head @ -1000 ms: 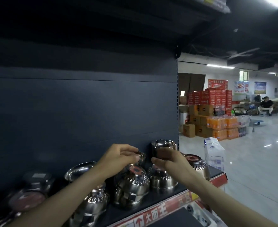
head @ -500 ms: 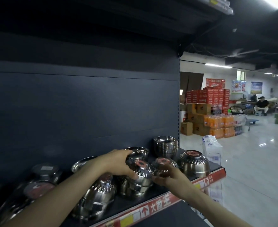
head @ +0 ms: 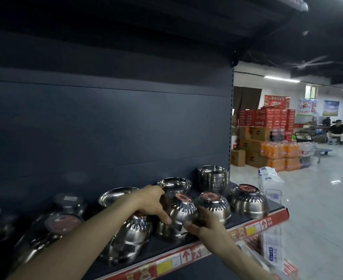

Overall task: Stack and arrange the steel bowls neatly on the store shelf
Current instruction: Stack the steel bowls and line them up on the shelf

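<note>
On the dark store shelf (head: 275,207), before a matte navy back panel (head: 106,128), steel bowls in a loose row, most turned upside down. Against half a second ago: left hand (head: 148,203) slid rightward and now wrapped over the tilted bowl (head: 179,209), thumb tip low on its fluted wall; right hand (head: 207,225) risen from below, palm and curled fingers pressed against that bowl's lower right rim. Bowl clamped between both hands, tipped leftward, resting on a second inverted bowl beneath, at mid-shelf near the front edge.

Largest piece, a smooth-domed inverted bowl (head: 248,201) at the right end, red round sticker on its base. Next, a ribbed polished bowl (head: 130,241) lying lopsided under the left forearm. Then an inverted fluted bowl (head: 214,205) just right of the held one, red label on top. Behind, a nested upright stack (head: 213,176) by the back panel, and a shallow upright bowl (head: 174,183) beside it.

Far left bowls blurred and dim, shapes hard to separate. Red price strip (head: 255,227) partly cut by the right forearm. Bowl beneath the held one mostly hidden.
</note>
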`<state>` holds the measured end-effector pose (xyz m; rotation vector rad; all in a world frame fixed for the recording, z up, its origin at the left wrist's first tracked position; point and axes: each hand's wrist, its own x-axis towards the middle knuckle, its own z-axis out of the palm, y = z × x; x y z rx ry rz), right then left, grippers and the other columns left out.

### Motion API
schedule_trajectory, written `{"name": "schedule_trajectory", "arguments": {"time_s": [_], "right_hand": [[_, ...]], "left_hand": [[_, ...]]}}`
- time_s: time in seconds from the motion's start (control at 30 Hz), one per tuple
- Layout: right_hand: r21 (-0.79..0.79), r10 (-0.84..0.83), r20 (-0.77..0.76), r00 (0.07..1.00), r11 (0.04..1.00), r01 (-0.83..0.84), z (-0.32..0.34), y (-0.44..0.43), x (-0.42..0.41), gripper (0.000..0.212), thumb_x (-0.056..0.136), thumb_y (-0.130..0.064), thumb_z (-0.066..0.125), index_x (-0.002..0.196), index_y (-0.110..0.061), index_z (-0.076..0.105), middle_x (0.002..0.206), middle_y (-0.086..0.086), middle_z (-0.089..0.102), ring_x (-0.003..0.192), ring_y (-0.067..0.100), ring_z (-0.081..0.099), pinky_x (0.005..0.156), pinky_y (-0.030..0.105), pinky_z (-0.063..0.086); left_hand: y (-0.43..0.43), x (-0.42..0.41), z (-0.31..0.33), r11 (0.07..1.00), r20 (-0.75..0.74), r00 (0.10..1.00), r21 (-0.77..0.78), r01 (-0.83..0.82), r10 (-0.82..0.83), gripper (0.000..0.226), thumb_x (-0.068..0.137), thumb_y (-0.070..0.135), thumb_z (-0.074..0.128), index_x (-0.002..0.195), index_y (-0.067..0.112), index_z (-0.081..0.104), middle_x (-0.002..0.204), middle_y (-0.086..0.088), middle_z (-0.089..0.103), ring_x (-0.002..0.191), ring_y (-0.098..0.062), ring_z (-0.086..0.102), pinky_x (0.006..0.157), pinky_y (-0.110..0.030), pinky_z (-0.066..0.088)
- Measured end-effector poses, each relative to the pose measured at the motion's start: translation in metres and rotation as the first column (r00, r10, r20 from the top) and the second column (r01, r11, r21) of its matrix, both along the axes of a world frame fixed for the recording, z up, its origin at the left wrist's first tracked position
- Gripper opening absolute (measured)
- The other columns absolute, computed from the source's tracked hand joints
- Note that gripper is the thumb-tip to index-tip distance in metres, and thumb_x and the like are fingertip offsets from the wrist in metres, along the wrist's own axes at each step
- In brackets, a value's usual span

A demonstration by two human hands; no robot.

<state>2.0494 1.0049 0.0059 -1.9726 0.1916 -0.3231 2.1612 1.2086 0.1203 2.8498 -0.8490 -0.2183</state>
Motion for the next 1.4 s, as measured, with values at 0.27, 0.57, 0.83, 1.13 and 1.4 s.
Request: {"name": "schedule_trajectory", "arguments": {"time_s": [0.27,0.57,0.83,1.13,1.4], "right_hand": [[0.164,-0.041,0.054,0.998,0.986,0.032,0.001,0.014,0.001,0.096,0.056,-0.061,0.083,0.143,-0.030,0.056,0.117,-0.010,0.077,0.110,0.015,0.073,0.105,0.048,0.057],[0.197,-0.057,0.172,0.983,0.980,0.022,0.036,0.015,-0.011,0.061,0.091,-0.017,0.084,0.141,-0.027,0.051,0.117,0.000,0.076,0.103,0.013,0.074,0.097,0.044,0.062],[0.121,-0.064,0.316,0.947,0.992,0.026,0.074,-0.009,-0.038,0.024,0.093,-0.031,0.082,0.106,-0.015,0.070,0.095,0.009,0.078,0.085,0.031,0.075,0.084,0.045,0.060],[0.057,-0.005,0.380,0.925,0.998,-0.018,0.096,-0.036,-0.070,0.022,0.104,-0.016,0.067,0.117,-0.033,0.076,0.104,0.003,0.082,0.100,0.012,0.078,0.092,0.035,0.057],[0.077,-0.126,0.433,0.893,0.992,0.102,0.096,-0.063,-0.076,0.042,0.098,-0.027,0.077,0.135,-0.044,0.068,0.131,-0.002,0.072,0.112,0.003,0.071,0.083,0.020,0.056]], "left_hand": [[0.002,0.003,-0.007,0.993,0.001,1.000,-0.120,-0.012,0.012,0.099,0.054,0.064,0.096,0.138,0.020,0.066,0.129,0.003,0.072,0.118,-0.019,0.067,0.090,-0.030,0.052],[0.000,-0.016,0.012,0.963,0.137,0.990,-0.262,0.060,-0.024,0.073,0.044,0.075,0.089,0.100,0.032,0.068,0.104,0.010,0.072,0.096,-0.010,0.069,0.088,-0.037,0.061],[-0.013,-0.045,0.026,0.818,0.224,0.972,-0.543,0.187,-0.073,0.046,0.072,0.055,0.090,0.107,0.033,0.070,0.102,0.018,0.078,0.097,0.000,0.071,0.094,-0.034,0.058],[-0.035,-0.067,0.013,0.554,0.055,0.978,-0.817,0.160,-0.201,0.031,0.087,0.037,0.087,0.112,0.047,0.071,0.115,0.028,0.077,0.113,0.005,0.070,0.113,-0.038,0.051],[-0.052,-0.081,0.015,0.449,0.107,0.960,-0.866,0.219,-0.260,0.034,0.085,0.050,0.078,0.116,0.059,0.069,0.122,0.023,0.076,0.122,-0.002,0.069,0.117,-0.047,0.047]]}}
